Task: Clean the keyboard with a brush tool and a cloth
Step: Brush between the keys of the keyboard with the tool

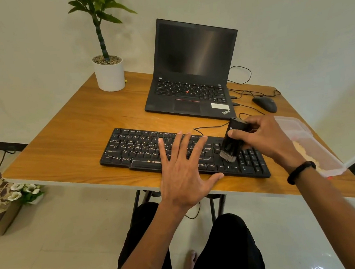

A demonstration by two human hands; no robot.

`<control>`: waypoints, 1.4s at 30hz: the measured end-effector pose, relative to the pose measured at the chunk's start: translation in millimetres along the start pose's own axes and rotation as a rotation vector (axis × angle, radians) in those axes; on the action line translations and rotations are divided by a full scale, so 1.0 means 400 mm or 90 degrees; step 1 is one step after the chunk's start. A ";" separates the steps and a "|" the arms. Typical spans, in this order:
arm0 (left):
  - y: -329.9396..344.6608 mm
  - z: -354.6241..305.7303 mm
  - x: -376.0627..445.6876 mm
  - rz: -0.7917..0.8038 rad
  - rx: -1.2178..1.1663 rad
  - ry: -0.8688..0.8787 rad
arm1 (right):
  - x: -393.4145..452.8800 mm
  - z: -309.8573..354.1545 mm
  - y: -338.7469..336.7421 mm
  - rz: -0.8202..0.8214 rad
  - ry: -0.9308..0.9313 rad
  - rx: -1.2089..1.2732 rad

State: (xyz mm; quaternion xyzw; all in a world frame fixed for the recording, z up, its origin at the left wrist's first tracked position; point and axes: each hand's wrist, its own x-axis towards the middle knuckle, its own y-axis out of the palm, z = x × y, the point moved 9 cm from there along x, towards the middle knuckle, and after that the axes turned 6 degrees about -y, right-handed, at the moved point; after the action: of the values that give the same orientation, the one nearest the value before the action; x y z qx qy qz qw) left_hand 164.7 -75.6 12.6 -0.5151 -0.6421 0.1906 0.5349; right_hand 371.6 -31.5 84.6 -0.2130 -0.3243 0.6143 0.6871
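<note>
My right hand (264, 137) grips the brush (231, 144), bristles down on the keyboard (130, 146) at frame centre; my left hand (183, 173) lies flat, fingers spread, steadying it. I'd sweep lightly between keys.

Both forearms are bare, with no sleeves in view. The right wrist carries a black beaded bracelet (300, 171) that sits snug just behind the right hand (264, 138). The left hand (184, 174) and its wrist wear nothing, the legs are in black trousers (226, 249), and one bare foot (191, 258) shows between them.
</note>
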 end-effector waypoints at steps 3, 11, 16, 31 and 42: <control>0.000 -0.001 -0.001 0.001 -0.002 0.000 | 0.003 0.021 -0.015 -0.086 -0.047 -0.134; -0.002 0.000 -0.002 0.000 -0.001 -0.001 | 0.009 0.056 0.005 -0.065 -0.077 -0.140; -0.003 -0.001 -0.002 0.001 -0.002 0.001 | 0.009 0.071 0.003 -0.120 -0.094 -0.196; -0.009 -0.002 -0.002 0.005 -0.008 -0.001 | -0.015 0.093 0.035 -0.166 -0.119 -0.162; -0.011 -0.003 -0.002 0.002 -0.010 -0.004 | -0.021 0.112 0.044 -0.164 -0.143 -0.178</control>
State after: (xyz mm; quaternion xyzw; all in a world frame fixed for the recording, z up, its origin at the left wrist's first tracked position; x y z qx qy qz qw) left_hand 163.7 -78.6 16.1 -0.5195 -0.6447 0.1880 0.5283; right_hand 327.1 -41.9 101.9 -0.1931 -0.5055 0.4902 0.6833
